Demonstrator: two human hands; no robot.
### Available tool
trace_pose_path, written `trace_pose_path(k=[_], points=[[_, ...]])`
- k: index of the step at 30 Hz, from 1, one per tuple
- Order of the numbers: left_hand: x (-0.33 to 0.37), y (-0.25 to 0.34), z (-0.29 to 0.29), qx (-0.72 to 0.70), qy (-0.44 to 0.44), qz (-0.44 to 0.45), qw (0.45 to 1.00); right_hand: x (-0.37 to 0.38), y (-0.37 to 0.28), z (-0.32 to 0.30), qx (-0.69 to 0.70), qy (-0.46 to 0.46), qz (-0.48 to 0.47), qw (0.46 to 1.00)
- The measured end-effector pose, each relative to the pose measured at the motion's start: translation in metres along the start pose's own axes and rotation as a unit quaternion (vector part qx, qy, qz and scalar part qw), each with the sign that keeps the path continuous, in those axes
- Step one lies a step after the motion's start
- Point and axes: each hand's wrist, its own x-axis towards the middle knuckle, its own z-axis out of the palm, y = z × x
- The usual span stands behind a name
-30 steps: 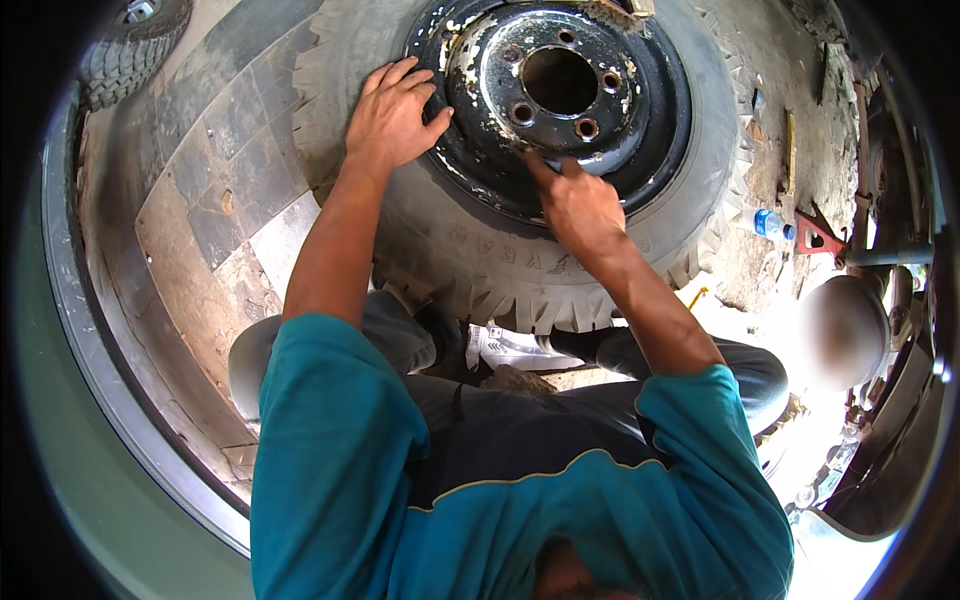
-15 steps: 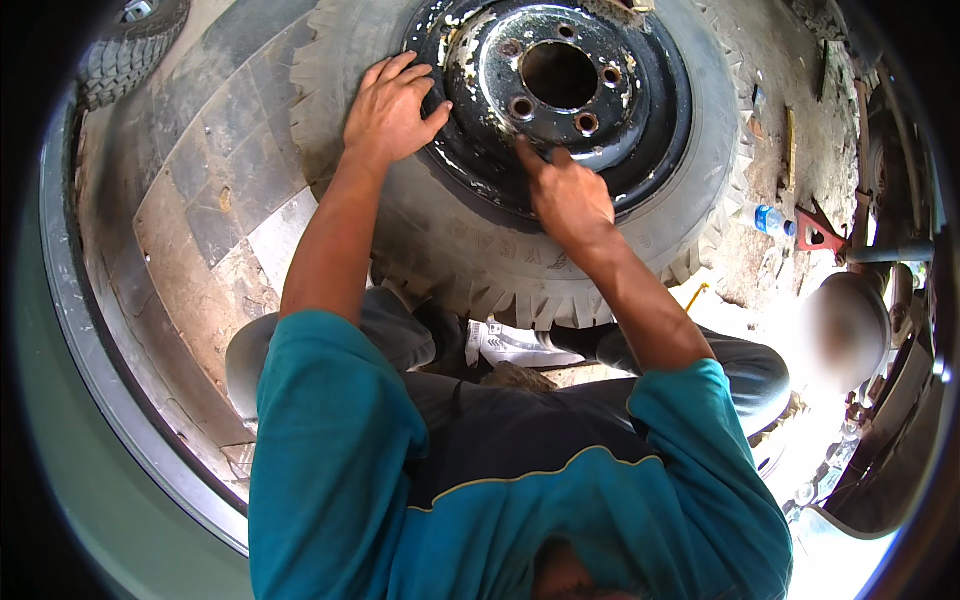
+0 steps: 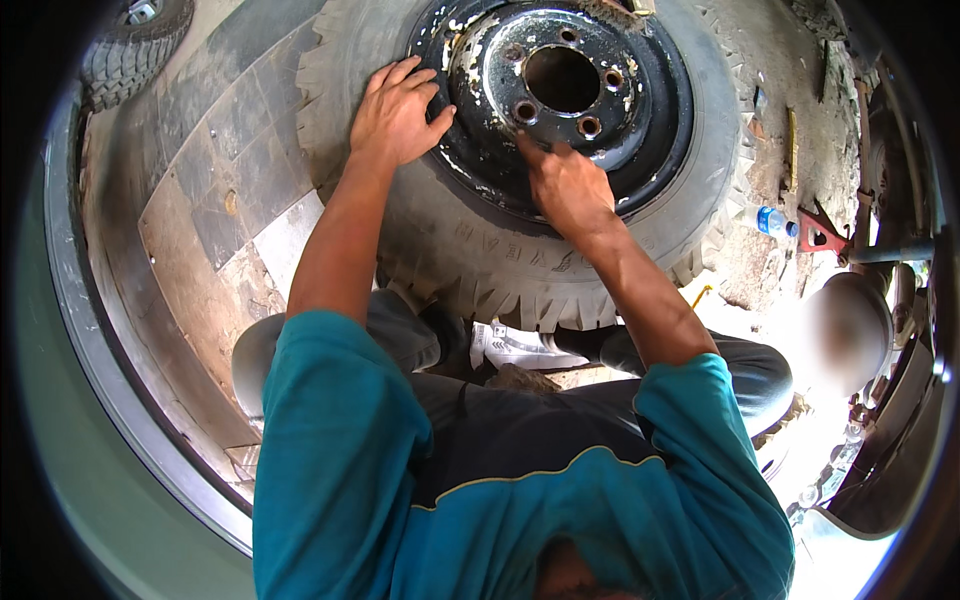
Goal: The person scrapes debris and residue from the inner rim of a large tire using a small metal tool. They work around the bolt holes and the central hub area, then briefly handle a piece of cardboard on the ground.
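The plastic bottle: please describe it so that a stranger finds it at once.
Find the big grey tyre before the person. On the ground to its right, a small bottle lies beside a red stand. Clear plastic and a blue label set it apart from the stand.

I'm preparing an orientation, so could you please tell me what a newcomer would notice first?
A grey tyre with a flaking black rim dominates the top centre. The left hand rests at its left edge; the right hand, index finger out, is at its lower part.
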Motion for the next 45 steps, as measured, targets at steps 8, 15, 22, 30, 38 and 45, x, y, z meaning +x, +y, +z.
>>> trace_pose_path(k=[8, 15, 22, 30, 38, 45], points=[[-0.002, -0.001, -0.001, 0.009, -0.004, -0.001, 1.000, 0.006, 0.000, 0.001, 0.033, 0.013, -0.024, 0.999], [-0.001, 0.000, 0.000, 0.011, 0.005, 0.006, 1.000, 0.013, 0.002, 0.000, 0.060, 0.005, 0.014, 0.998], [-0.004, -0.002, 0.001, 0.010, 0.002, 0.000, 1.000, -0.010, 0.012, 0.018, 0.058, 0.037, -0.027, 0.997], [-0.001, -0.001, 0.000, 0.017, 0.001, -0.005, 1.000, -0.018, 0.012, 0.015, 0.026, 0.046, -0.012, 0.999], [0.002, -0.001, -0.002, 0.007, -0.025, -0.012, 1.000, -0.014, 0.004, 0.020, 0.054, 0.051, -0.035, 0.997], [-0.003, -0.001, -0.004, 0.004, -0.039, -0.025, 0.999, -0.022, 0.025, 0.013, 0.061, 0.069, -0.009, 0.996]])
